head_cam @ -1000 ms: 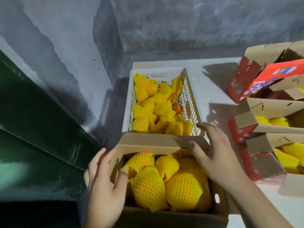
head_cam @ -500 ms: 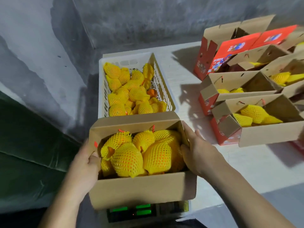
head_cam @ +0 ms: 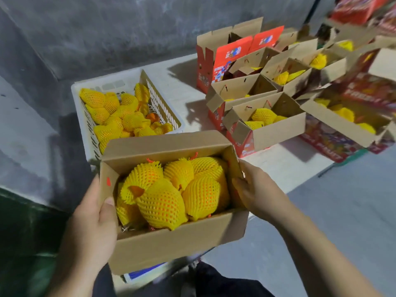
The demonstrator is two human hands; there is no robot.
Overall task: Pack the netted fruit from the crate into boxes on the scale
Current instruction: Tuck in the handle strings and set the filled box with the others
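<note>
Head view: filled box [head_cam: 177, 239] held between both hands, near side of the crate [head_cam: 100, 86]. Left hand [head_cam: 92, 228] grips the box's left end wall, thumb hooked over the rim; right hand [head_cam: 255, 189] clamps the right end wall. Netted fruit [head_cam: 171, 189] fills the box. Box long axis runs hand to hand. Packed boxes [head_cam: 278, 129] stand on the table [head_cam: 182, 76] right of the crate, nearer the right hand. Judgement: box goes rightward.
</note>
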